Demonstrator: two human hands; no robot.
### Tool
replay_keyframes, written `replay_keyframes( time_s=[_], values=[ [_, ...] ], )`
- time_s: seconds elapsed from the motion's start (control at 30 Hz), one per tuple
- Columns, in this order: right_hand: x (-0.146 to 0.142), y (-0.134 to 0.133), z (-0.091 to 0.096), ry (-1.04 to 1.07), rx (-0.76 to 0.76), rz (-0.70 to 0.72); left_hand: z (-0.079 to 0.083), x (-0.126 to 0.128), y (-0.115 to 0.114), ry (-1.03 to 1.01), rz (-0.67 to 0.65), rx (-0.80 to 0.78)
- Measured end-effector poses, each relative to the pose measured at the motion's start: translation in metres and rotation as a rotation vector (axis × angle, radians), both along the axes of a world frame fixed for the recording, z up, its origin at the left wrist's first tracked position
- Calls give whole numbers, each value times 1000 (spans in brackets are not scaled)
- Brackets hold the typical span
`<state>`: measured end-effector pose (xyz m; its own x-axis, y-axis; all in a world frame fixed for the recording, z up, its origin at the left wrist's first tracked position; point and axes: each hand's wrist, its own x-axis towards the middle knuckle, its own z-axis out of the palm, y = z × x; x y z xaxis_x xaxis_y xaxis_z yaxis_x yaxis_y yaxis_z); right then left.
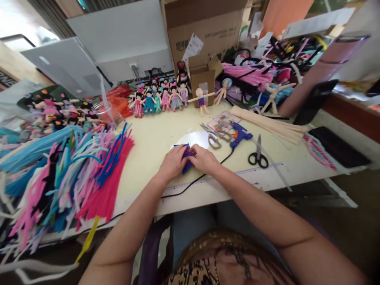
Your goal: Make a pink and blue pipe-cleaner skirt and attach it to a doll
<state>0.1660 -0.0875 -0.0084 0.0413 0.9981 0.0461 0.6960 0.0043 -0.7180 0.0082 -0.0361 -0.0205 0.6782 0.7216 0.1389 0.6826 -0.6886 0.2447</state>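
Observation:
Both hands meet over the middle of the table, close to its front edge. Between them lies a flat bundle of short blue and red pipe cleaners. My left hand is closed on the bundle's left side, with its fingertips on top. From the right, my right hand pinches the same bundle with thumb and fingers. The undersides of the fingers are hidden. A white round sheet lies on the table just behind the hands.
Grey-handled scissors, a blue glue gun with its black cord, and black-handled scissors lie to the right. Loose pipe cleaners pile up at left. Finished dolls and a plain doll stand at the back.

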Motion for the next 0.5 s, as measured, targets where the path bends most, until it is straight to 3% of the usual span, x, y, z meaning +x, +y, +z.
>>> replay_keyframes(
  time_s=[0.13,0.27,0.4,0.5],
  values=[
    [36,-24,6,-11,112,-66,-9,-3,-3,47,-7,20],
    [74,-54,13,88,156,-206,-4,-2,-8,16,-12,35],
    [110,-89,19,121,170,-325,13,13,-16,-108,-2,122],
    [138,-110,21,98,166,-429,33,42,-28,-200,-45,152]
  ],
)
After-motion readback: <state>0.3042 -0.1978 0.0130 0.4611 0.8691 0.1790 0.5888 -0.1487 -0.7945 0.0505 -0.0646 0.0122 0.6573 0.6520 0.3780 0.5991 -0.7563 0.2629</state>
